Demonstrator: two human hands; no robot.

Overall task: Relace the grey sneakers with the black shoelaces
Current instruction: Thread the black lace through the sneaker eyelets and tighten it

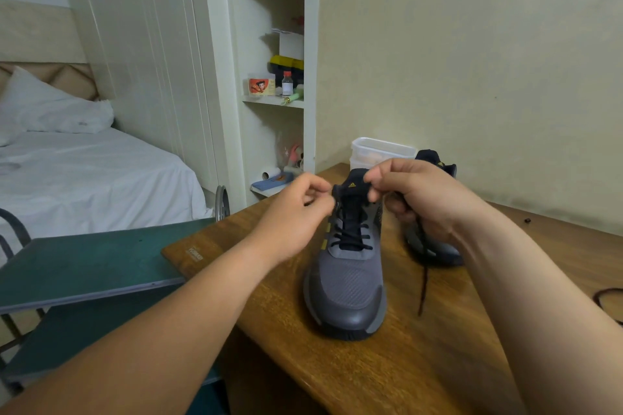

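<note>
Pinching, right fingers [376, 192] round the lace [423, 276] trailing onto the table [438, 364] and left fingers [318, 194] on what seems its other end by the tongue [350, 184], sneaker [347, 290] upright between: likely to end up uneven, or to tip it, from one hard tug.

two sneakers [347, 283] [435, 248], two hands [296, 212] [424, 199], one container [381, 150]
</note>
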